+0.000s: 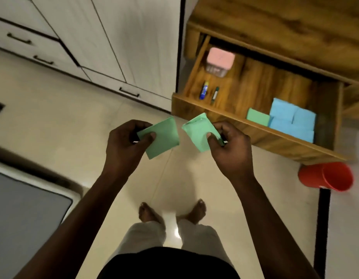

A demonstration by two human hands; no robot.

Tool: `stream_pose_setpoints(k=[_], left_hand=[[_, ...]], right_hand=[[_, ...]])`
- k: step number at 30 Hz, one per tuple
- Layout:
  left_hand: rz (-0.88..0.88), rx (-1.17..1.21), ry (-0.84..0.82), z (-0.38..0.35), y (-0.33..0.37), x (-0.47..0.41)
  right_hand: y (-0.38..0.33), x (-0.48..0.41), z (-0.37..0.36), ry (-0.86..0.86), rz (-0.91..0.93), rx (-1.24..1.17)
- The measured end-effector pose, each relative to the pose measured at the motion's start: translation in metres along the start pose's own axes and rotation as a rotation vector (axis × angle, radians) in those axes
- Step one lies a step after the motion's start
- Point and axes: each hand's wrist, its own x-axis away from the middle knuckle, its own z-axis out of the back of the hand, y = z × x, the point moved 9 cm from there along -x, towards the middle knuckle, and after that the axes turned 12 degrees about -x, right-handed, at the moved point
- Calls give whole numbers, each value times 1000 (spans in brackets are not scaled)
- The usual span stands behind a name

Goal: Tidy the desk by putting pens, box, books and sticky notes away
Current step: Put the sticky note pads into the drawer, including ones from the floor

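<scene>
My left hand [128,141] pinches one green sticky-note pad [164,139] and my right hand [230,146] pinches another green pad [196,131]; both are held above the floor, just in front of the open wooden drawer [255,127]. Inside the drawer lie a green pad [258,117], several blue sticky-note pads [291,119], a blue pen [204,90], a dark pen [214,95] and a pink-lidded box [219,61].
The wooden desk top [295,27] overhangs the drawer. A red cup [327,176] sits at the right, below the drawer's front corner. White cabinets with dark handles [129,91] stand at the left. My bare feet [172,212] stand on the tiled floor.
</scene>
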Motion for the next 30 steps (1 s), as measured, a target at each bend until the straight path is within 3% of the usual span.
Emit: stream_pose_setpoints(k=[12,21,30], left_hand=[[-204,-135,-82,-108,121,-11],[-257,-210,-105,-185,174,-20],[-225,-182,-246,-253,187,-68]], right_hand=[[12,-19,143,101,-13,-111],[29,-45,227,134,4,-76],[63,-80,281,174,-27,37]])
